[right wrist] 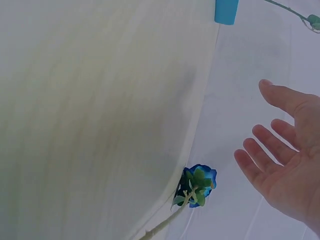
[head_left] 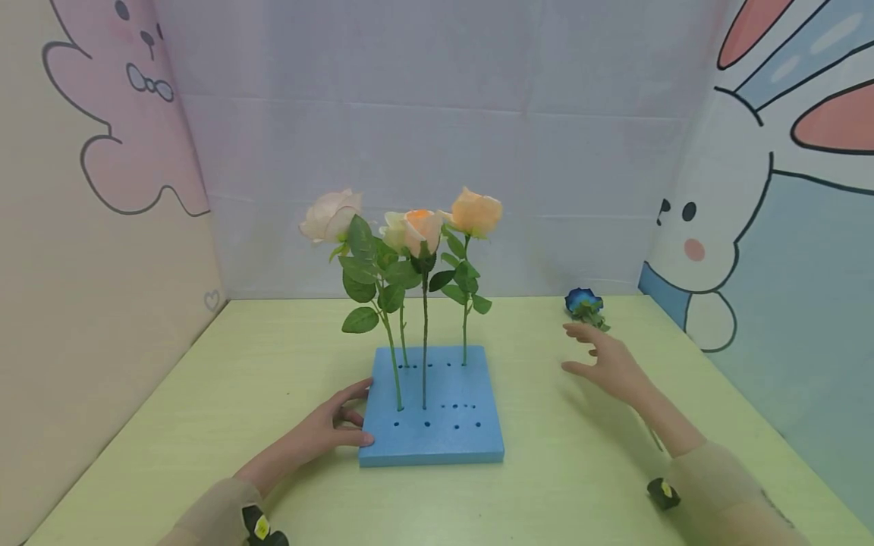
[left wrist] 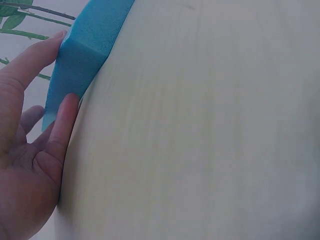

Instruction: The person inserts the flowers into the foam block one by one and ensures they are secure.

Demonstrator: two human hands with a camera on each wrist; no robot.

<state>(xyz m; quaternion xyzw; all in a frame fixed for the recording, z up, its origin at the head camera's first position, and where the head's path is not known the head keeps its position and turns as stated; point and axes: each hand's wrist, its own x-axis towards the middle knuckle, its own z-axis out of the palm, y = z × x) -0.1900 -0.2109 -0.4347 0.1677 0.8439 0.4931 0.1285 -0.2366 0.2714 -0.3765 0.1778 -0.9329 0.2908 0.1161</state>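
Observation:
My left hand (head_left: 331,425) rests along the left edge of a blue board (head_left: 447,444). In the left wrist view, its thumb and fingers touch the board's edge (left wrist: 85,55). Several artificial roses stand upright in the board's holes: a pale pink one (head_left: 332,216), a greenish one partly hidden, a peach one (head_left: 422,230) and a yellow-orange one (head_left: 476,213). Over the table at right, my right hand (head_left: 611,368) reaches out, fingers spread and holding nothing. Just beyond it lies a blue rose (head_left: 583,299), its stem partly hidden beneath the arm; its bloom (right wrist: 200,185) also shows in the right wrist view.
A pale yellow-green table (head_left: 205,425) carries everything. White cloth (head_left: 437,98) hangs behind it. Side panels bear a pink cartoon figure (head_left: 130,152) at left and a rabbit (head_left: 710,235) at right. Small holes dot the board between the stems.

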